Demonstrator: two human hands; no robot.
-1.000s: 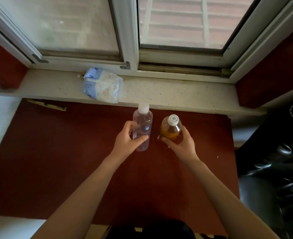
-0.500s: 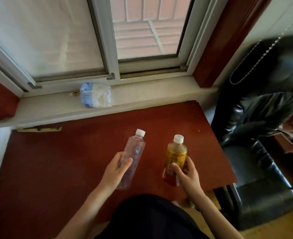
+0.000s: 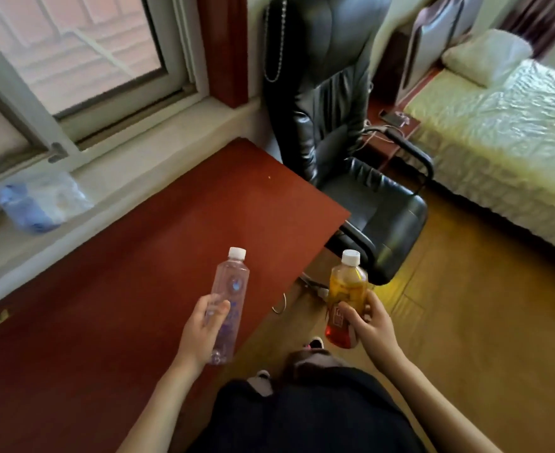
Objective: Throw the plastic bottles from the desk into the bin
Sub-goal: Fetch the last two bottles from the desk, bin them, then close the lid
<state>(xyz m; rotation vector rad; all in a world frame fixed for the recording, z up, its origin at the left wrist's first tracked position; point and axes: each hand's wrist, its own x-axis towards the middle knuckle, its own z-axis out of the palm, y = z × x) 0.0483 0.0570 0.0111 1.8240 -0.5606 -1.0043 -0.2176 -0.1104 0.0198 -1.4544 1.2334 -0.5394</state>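
Note:
My left hand (image 3: pixel 200 331) grips a clear plastic bottle (image 3: pixel 231 289) with a white cap around its lower half, held over the right part of the red desk (image 3: pixel 106 305). My right hand (image 3: pixel 371 328) holds an orange bottle (image 3: pixel 346 289) with a white cap and a red label, out past the desk's right edge, above the wooden floor. Both bottles point up and away from me. No bin is in view.
A black leather office chair (image 3: pixel 351 158) stands right of the desk. A bed (image 3: pixel 505 135) with a pale cover fills the far right. A blue and white plastic pack (image 3: pixel 40 204) lies on the window sill. Open wooden floor (image 3: pixel 482 322) spreads to the right.
Both bottles have been lifted off the desk and drawn back toward me. My view has swung right, so the chair, bed and floor now show.

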